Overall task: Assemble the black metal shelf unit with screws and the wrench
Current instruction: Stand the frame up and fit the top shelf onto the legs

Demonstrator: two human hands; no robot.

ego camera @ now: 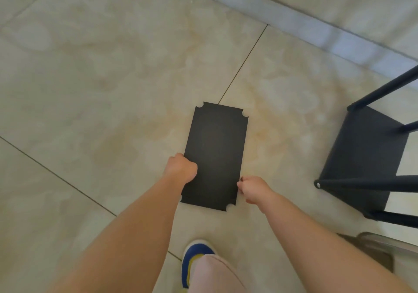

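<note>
A flat black shelf panel (216, 154) with notched corners is held over the tiled floor in the middle of the view. My left hand (181, 168) grips its left edge near the close end. My right hand (252, 188) pinches its right edge, fingers curled. The partly built black shelf unit (362, 157) lies on its side at the right, one panel fitted between several black tubular legs (357, 183). No screws or wrench are visible.
Beige floor tiles (101, 77) stretch to the left and ahead. A pale wall base (316, 28) runs across the upper right. My blue and yellow shoe (195, 256) is at the bottom centre. A brownish object (373, 247) lies at the lower right.
</note>
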